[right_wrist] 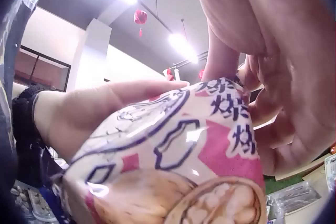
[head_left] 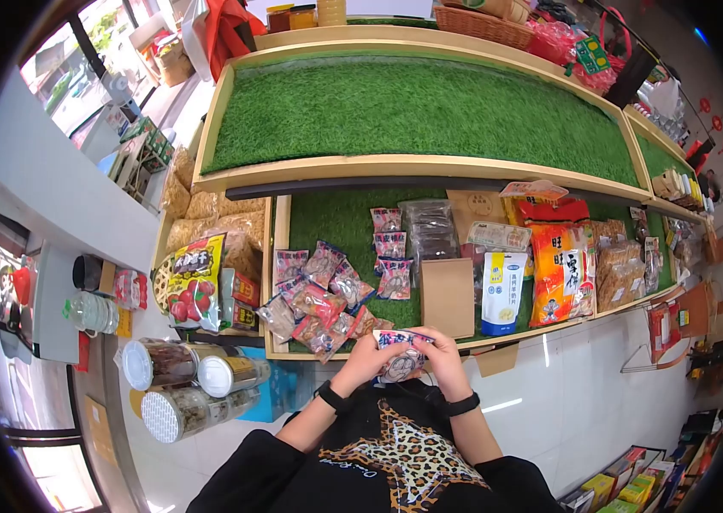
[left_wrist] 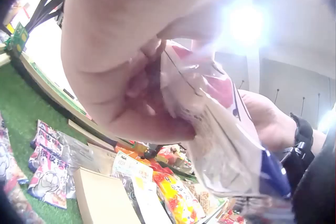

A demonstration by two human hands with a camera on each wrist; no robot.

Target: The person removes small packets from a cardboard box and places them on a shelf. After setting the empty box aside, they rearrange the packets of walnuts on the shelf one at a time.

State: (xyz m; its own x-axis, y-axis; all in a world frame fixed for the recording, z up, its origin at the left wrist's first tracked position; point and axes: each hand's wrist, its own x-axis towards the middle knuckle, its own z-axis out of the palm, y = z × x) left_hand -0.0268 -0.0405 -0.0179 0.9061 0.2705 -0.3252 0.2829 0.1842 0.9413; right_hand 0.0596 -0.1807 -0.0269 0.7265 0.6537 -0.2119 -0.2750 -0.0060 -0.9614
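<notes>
Left hand (head_left: 367,359) and right hand (head_left: 447,357) grip a pink-and-white printed plastic packet (head_left: 401,362) near the six-o'clock edge of a wood-rimmed, green-turf tray (head_left: 323,214). From it: similar packets (head_left: 318,303) heaped in tray at ten, plain brown cardboard box (head_left: 447,299) at one, clear white-lidded jars (head_left: 223,376) at nine.

Left hand (head_left: 368,358), right hand (head_left: 442,355), close together, gripping
</notes>
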